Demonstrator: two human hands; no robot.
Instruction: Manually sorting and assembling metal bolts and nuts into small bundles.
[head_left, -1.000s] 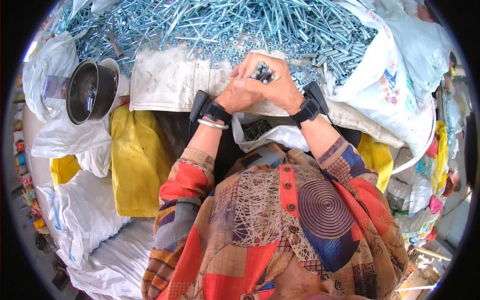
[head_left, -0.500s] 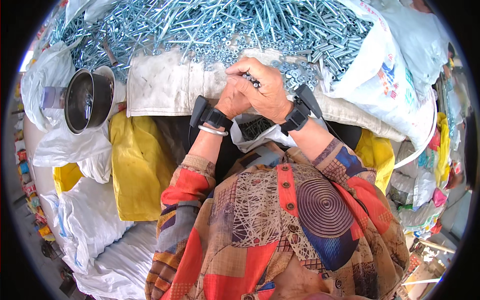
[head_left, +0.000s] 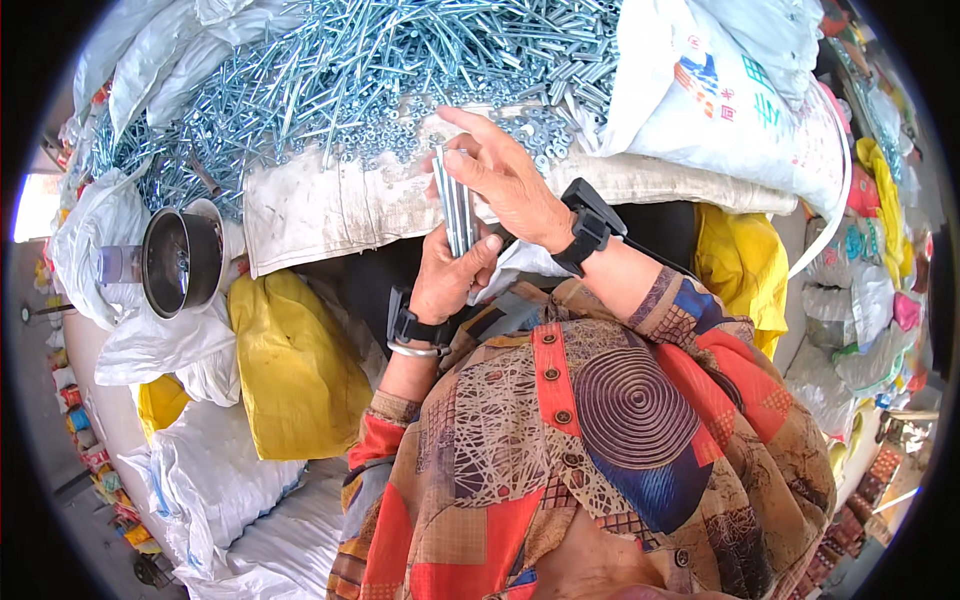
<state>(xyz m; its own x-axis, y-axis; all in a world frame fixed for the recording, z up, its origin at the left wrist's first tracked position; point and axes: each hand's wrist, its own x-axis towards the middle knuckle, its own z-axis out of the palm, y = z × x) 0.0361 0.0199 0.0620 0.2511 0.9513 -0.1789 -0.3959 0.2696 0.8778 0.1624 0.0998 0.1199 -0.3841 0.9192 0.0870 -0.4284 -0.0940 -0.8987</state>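
Observation:
A bundle of slim silver metal rods (head_left: 458, 215) stands nearly upright, tilted slightly, between my hands. My left hand (head_left: 448, 277) is closed round its lower end, thumb across the front. Higher up, my right hand (head_left: 505, 182) grips the upper part with thumb and some fingers, while its index finger stretches out above. Just beyond, a heap of long bolts (head_left: 400, 60) spreads over the work surface, with small nuts (head_left: 375, 135) along its near edge. Flat washers (head_left: 545, 135) lie to the right of the nuts, close to my right hand.
A pale cloth (head_left: 320, 205) covers the near edge of the surface. At left stands a dark round pot (head_left: 165, 262) with small metal pieces inside. A white woven sack (head_left: 720, 120) bounds the heap at right. Yellow sacks (head_left: 290, 370) and white sacks (head_left: 215, 470) sit below.
My hands, clasped together round the rods before, have moved apart. My left hand has come lower, and the bundle now shows along its length. The view has shifted a little.

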